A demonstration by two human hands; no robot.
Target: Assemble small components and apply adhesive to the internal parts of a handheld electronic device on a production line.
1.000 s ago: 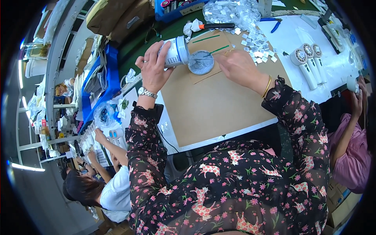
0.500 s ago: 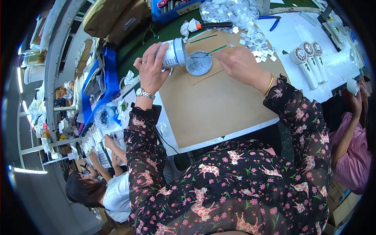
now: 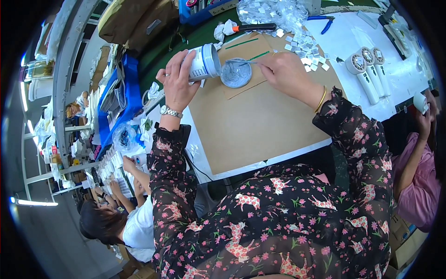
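Note:
My left hand [image 3: 180,83], with a watch at the wrist, grips a white plastic jar [image 3: 199,65] with a blue-and-white label. The jar is tipped on its side, its mouth turned right towards a small round dish [image 3: 238,82] of grey paste. Between the fingertips of my right hand [image 3: 289,73] is a thin grey stick [image 3: 246,62], which reaches left over the dish's far part. The dish sits on a piece of cardboard [image 3: 257,83] with green strips on it.
A brown board [image 3: 260,130] covers the table before me. Beyond lie small white square pieces [image 3: 306,51], an orange-and-black-handled tool [image 3: 255,28] and blue pliers [image 3: 327,25]. White handheld fans [image 3: 367,74] lie at the right. Co-workers sit on both sides.
The stick has shifted towards the dish's far edge and now lies flatter across it. My left hand and the tipped jar have hardly moved.

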